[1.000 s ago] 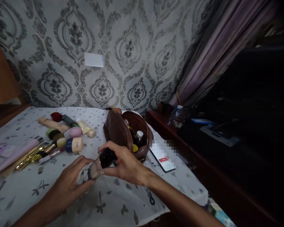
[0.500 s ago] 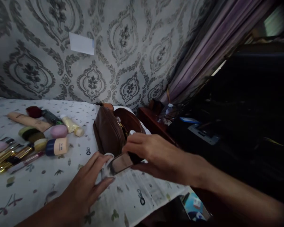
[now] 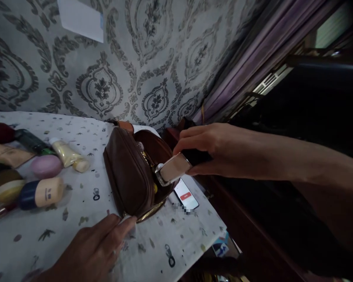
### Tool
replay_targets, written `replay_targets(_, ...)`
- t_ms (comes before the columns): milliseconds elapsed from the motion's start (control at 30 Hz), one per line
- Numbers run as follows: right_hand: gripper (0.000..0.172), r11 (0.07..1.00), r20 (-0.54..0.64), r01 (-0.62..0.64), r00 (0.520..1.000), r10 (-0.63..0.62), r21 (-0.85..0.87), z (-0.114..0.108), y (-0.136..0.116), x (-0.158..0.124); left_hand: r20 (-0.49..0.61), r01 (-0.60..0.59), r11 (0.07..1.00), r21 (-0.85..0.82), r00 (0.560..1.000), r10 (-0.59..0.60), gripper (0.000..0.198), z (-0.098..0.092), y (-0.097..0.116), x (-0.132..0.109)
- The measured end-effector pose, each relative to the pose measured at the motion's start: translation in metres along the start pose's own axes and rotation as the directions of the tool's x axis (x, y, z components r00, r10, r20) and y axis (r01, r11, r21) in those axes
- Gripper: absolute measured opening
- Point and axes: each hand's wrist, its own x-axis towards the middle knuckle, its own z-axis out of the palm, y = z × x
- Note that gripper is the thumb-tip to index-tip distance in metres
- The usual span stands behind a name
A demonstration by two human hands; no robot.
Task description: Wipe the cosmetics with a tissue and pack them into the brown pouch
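A flat glass foundation bottle (image 3: pixel 174 169) with beige contents and a black cap is gripped by my right hand (image 3: pixel 204 147). It is tilted over the mouth of a brown makeup bag (image 3: pixel 128 168), its glass end just inside the opening. The bag's zip is undone, and a few small items show dimly within. My left hand (image 3: pixel 97 243) is at the bag's near bottom corner, its fingers closed on the edge by the zip end. The thumb's hold is partly hidden.
Left of the bag lie a cream tube (image 3: pixel 66 152), a pink oval item (image 3: pixel 46 166), a navy-and-beige bottle (image 3: pixel 42 192) and several other cosmetics. A lit phone (image 3: pixel 186 195) rests right of the bag. The table edge (image 3: pixel 206 250) drops off at right; patterned wallpaper (image 3: pixel 102 88) stands behind.
My right hand has lifted the foundation bottle from in front of the bag to its opening. My left hand has left the bottle and moved down to the bag's corner. The view has shifted right.
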Motion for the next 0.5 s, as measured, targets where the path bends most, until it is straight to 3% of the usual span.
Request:
replay_targets(100,0.014,0.993,0.029,-0.013,0.999,0.017,-0.117,0.012,0.003,0.005,0.009,-0.12,0.99,0.068,0.993,0.119,0.064,-0.006,0.012,0.026)
replay_targets(233,0.012,0.977,0.079,0.012,0.997,0.005,-0.211,0.032,-0.006,0.016,-0.008,-0.143,0.966,0.217,0.989,0.148,0.054,-0.002,0.024,0.05)
replay_targets(367,0.02,0.964,0.102,0.035,0.995,-0.008,-0.263,0.042,-0.017,0.025,0.054,-0.156,0.96,0.234,0.988,0.147,0.048,0.005,0.023,0.05)
replay_targets(500,0.015,0.934,0.248,0.077,0.969,0.013,-0.349,0.045,-0.032,0.039,0.069,-0.179,0.962,0.206,0.983,0.168,0.054,0.008,0.016,0.047)
